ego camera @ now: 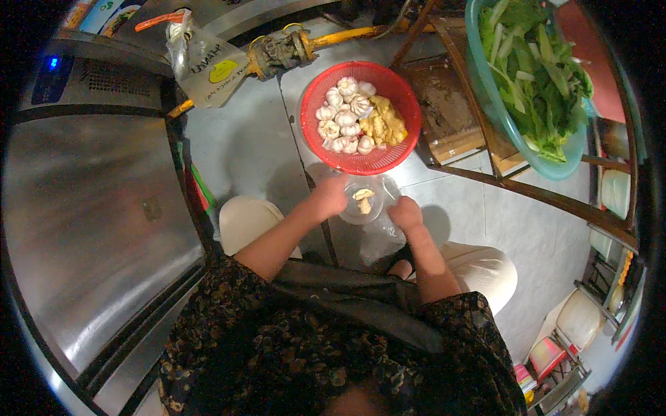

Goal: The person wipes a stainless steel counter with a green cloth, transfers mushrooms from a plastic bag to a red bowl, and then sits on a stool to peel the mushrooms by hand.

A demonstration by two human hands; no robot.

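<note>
A small clear bowl [379,206] stands between my hands and holds a few pale peeled pieces [364,204], likely ginger. My left hand [328,197] is at the bowl's left side; whether it grips the rim is hidden by my fingers. On the other side my right hand [406,213] has its fingers curled on the edge of a clear plastic bag [383,239], which lies beside and below the bowl. Just beyond, a red plastic colander [359,165] contains several whole garlic bulbs [345,117] and knobs of ginger [384,125].
Grey floor tiles [234,151] lie under the colander. To the left rises a stainless steel appliance [99,218]; a printed plastic bag [213,73] hangs near a yellow pipe [348,35]. At right, a metal rack [546,200] bears a teal basin [502,114] of leafy greens [541,78].
</note>
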